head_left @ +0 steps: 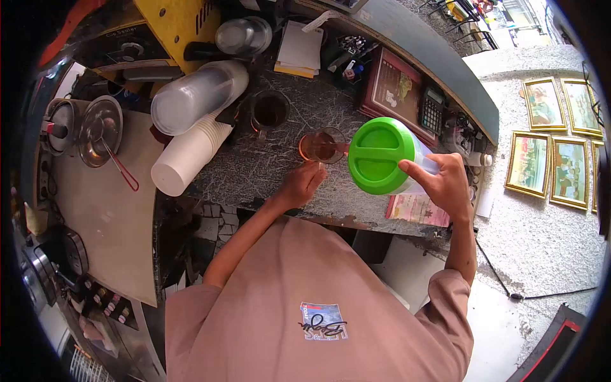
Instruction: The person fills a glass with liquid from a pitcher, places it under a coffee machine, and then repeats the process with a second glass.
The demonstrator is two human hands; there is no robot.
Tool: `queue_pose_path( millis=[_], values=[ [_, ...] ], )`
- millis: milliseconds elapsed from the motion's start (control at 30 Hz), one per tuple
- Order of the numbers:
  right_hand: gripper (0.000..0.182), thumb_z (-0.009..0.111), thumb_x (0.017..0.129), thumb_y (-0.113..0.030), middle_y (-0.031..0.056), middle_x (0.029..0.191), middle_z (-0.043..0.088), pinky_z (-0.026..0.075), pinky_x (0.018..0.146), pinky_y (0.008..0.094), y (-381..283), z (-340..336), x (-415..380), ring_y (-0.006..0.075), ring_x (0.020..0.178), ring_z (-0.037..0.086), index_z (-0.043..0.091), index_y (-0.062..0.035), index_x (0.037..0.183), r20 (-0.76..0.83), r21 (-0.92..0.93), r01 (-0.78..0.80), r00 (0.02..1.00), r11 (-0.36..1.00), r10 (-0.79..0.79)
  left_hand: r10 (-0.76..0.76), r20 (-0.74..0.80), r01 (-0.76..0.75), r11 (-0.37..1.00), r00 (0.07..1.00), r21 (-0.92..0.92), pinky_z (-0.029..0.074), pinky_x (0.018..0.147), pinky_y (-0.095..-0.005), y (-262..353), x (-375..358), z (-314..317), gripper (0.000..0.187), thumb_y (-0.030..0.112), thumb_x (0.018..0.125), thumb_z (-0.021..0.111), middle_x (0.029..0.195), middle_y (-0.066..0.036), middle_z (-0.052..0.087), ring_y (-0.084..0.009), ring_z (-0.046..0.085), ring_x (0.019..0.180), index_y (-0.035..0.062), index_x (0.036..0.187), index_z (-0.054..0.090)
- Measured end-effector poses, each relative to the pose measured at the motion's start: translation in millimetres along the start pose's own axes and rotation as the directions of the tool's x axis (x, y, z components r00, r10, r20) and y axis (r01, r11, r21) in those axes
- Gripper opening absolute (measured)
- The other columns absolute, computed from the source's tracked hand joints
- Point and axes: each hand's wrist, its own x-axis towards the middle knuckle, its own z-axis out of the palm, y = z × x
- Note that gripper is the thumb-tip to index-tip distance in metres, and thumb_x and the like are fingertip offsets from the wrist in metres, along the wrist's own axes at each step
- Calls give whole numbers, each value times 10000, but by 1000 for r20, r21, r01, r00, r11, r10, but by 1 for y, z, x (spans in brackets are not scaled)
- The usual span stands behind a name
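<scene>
My right hand (445, 181) is wrapped round a clear plastic pitcher with a green lid (380, 155), tilted to the left. Its spout side meets the rim of a glass mug (330, 145), and reddish-brown liquid shows in the mug. My left hand (302, 186) is closed at the near side of this mug, fingers pinched at its handle, which they mostly hide. Left of it on the dark counter stands another glass mug (269, 111) holding dark liquid.
Stacked paper cups (184, 162) and clear plastic cups (197, 99) lie to the left, below a yellow cup sealer (172, 28). At the back right are menus (398, 83) and a calculator (433, 107). A metal strainer (102, 130) rests on the left table.
</scene>
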Motion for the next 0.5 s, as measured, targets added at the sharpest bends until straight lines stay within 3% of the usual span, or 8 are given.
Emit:
queue_pose_path(
  millis=[100, 167, 500],
  values=[
    [449, 792, 862, -408, 156, 570, 643, 457, 485, 343, 0, 0, 0, 203, 457, 626, 760, 37, 807, 2, 21, -6, 1000, 1000, 6, 0, 1, 0, 1000, 1000, 1, 482, 722, -447, 0, 1, 0, 235, 210, 1043, 514, 854, -174, 585, -381, 604, 827, 9, 939, 574],
    [490, 757, 894, -432, 89, 535, 630, 439, 478, 289, 1, 2, 0, 132, 471, 616, 743, 35, 748, -9, 10, 27, 1000, 1000, -27, 17, -7, -17, 1000, 1000, 7, 483, 722, -448, -2, 0, 1, 231, 211, 1043, 514, 854, -174, 587, -381, 604, 824, 10, 943, 573],
    [483, 783, 865, -458, 113, 578, 672, 452, 460, 319, 8, 3, 7, 161, 464, 634, 775, 22, 808, 5, 20, 0, 1000, 1000, 0, 4, 24, -5, 999, 1000, 37, 487, 737, -458, -6, 7, -3, 251, 234, 1053, 493, 905, -173, 593, -388, 605, 858, 9, 984, 578]
  ],
)
